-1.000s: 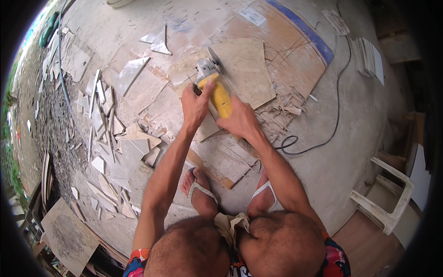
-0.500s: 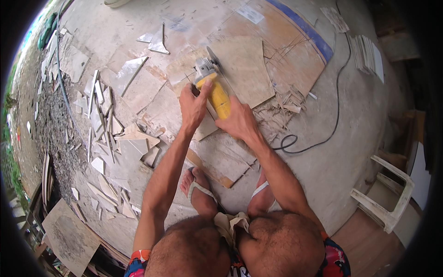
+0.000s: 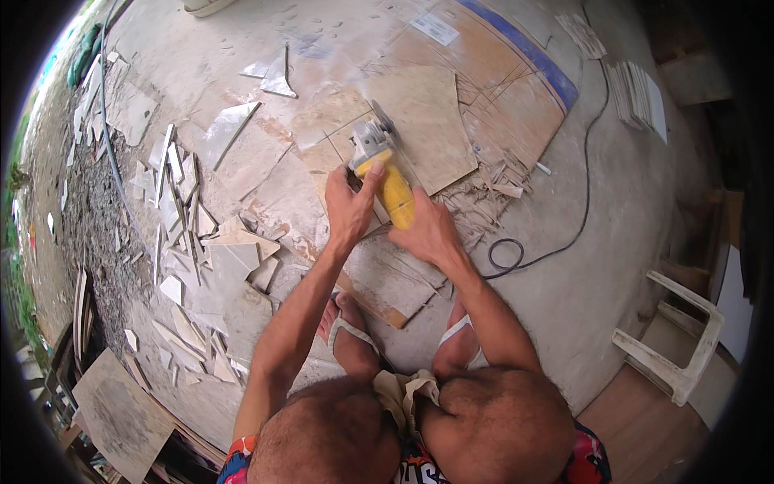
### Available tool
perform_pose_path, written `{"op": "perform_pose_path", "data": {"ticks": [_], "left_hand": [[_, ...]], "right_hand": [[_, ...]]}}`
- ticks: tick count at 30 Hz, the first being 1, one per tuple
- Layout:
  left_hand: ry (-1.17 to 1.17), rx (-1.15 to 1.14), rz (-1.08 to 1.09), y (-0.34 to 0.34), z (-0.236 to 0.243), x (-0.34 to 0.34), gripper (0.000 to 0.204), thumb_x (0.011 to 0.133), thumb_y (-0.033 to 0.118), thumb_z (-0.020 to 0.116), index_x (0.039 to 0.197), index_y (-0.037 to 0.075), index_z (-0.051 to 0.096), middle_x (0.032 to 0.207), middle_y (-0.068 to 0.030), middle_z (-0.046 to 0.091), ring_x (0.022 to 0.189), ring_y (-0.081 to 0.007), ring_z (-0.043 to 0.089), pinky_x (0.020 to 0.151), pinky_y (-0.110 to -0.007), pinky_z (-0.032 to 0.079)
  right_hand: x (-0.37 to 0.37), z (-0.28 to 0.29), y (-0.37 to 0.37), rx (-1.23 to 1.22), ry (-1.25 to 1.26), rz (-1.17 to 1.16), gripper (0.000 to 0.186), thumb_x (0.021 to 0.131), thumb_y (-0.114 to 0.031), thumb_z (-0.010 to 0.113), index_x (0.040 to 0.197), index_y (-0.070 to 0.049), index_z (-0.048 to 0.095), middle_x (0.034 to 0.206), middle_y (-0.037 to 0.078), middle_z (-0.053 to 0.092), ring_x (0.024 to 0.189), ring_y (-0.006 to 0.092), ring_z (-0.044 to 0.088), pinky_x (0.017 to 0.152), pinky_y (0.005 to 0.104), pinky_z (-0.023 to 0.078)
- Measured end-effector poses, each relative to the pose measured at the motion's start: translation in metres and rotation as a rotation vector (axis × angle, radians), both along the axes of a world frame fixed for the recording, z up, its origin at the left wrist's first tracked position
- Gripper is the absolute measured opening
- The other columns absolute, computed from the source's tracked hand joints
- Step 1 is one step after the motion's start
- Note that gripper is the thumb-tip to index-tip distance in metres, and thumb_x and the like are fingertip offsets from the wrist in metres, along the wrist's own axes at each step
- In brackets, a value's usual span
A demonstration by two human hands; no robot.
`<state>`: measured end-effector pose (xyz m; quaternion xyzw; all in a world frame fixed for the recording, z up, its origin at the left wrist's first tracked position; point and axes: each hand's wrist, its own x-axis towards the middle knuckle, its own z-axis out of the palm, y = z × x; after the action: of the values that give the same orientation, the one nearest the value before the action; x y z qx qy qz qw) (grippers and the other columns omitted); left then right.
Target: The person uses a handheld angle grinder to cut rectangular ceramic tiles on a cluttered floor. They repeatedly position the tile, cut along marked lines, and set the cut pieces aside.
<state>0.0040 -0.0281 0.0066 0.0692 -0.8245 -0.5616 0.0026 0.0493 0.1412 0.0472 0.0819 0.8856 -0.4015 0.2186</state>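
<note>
From my end, the yellow grinder (image 3: 395, 196) is just above frame centre, its disc (image 3: 384, 119) over the tan tile (image 3: 431, 113). Left hand (image 3: 351, 211): fingers wrapped near the head; right hand (image 3: 427, 231): fingers gripping the rear. I'd go two-handed and firm, disc square, left fingers clear of it. Paper label (image 3: 435, 29) top centre's too small to read; the shorts (image 3: 419, 473) have cut-off lettering.
</note>
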Motion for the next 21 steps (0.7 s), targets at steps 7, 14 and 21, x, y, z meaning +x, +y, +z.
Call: {"op": "perform_pose_path", "data": {"ticks": [7,14,21], "left_hand": [[-0.059,-0.095,0.019,-0.012,-0.002,-0.016,0.068,0.098,0.057,0.078,0.107,-0.011,0.074,0.088,-0.0174,0.069,0.079,-0.0249,0.064,0.074,-0.041,0.053],[-0.099,-0.066,0.004,-0.012,0.003,-0.032,0.07,0.099,0.063,0.074,0.106,-0.007,0.073,0.082,-0.0053,0.064,0.075,-0.0148,0.054,0.067,-0.035,0.046],[-0.046,-0.071,-0.003,-0.006,0.007,-0.011,0.068,0.098,0.058,0.077,0.103,-0.01,0.075,0.082,-0.0161,0.072,0.073,-0.0233,0.066,0.068,-0.041,0.052]], "right_hand": [[-0.014,0.005,-0.007,0.017,0.001,0.019,0.062,0.075,-0.027,0.083,0.122,0.004,0.057,0.103,0.037,0.074,0.101,0.0562,0.073,0.089,0.0581,0.06],[-0.029,-0.004,-0.008,0.018,0.038,0.035,0.061,0.075,-0.025,0.083,0.12,0.007,0.056,0.102,0.038,0.074,0.102,0.0563,0.073,0.09,0.0579,0.06],[-0.008,0.0,-0.001,-0.008,0.026,0.021,0.058,0.077,-0.026,0.083,0.118,0.006,0.057,0.102,0.038,0.074,0.101,0.0556,0.073,0.09,0.0574,0.06]]}}
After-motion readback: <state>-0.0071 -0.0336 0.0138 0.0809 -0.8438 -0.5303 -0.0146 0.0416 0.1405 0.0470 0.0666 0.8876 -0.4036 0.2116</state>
